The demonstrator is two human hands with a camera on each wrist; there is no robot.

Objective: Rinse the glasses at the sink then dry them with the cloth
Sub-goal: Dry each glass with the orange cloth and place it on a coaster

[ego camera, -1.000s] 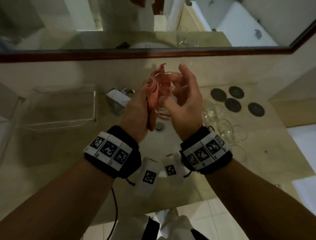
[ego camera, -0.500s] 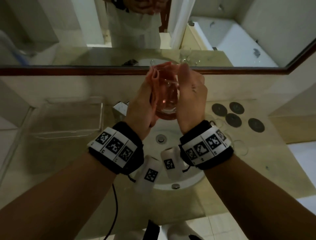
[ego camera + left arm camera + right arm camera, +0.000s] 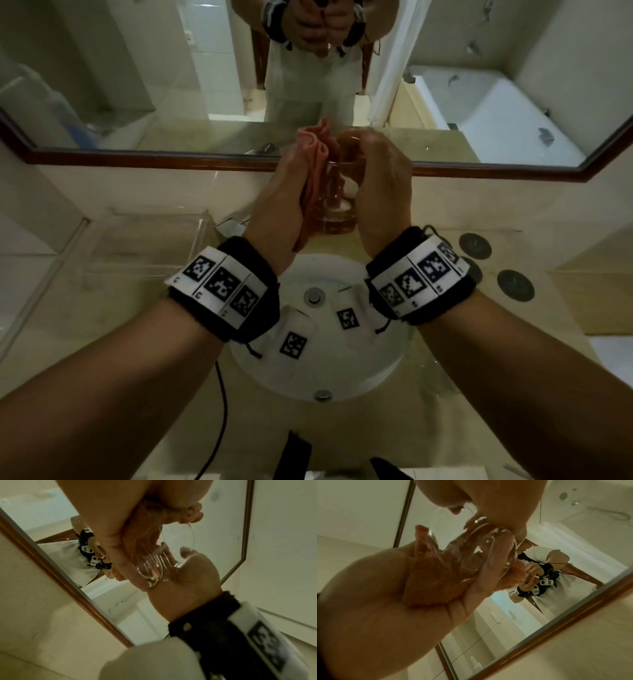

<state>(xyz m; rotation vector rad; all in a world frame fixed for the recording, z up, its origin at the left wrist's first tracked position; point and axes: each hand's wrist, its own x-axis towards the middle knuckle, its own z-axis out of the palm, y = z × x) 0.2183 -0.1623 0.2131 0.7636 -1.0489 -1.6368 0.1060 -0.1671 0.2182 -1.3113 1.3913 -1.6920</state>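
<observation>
Glass tumbler held over the white basin: right hand fingers wrapped round it, left hand fingers pressing the pink cloth to its wall. Wet glass could probably slip and break in the basin. Beige stone bench, wood-framed mirror, dark coasters, a bathroom.

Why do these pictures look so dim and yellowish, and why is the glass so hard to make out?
Head view: warm, low light; the clear glass shows mainly by highlights against the pink cloth, and straight edges bow from the wide lens. Left wrist view: the near wristband is blurred. Right wrist view: the left hand looms large and soft.
</observation>
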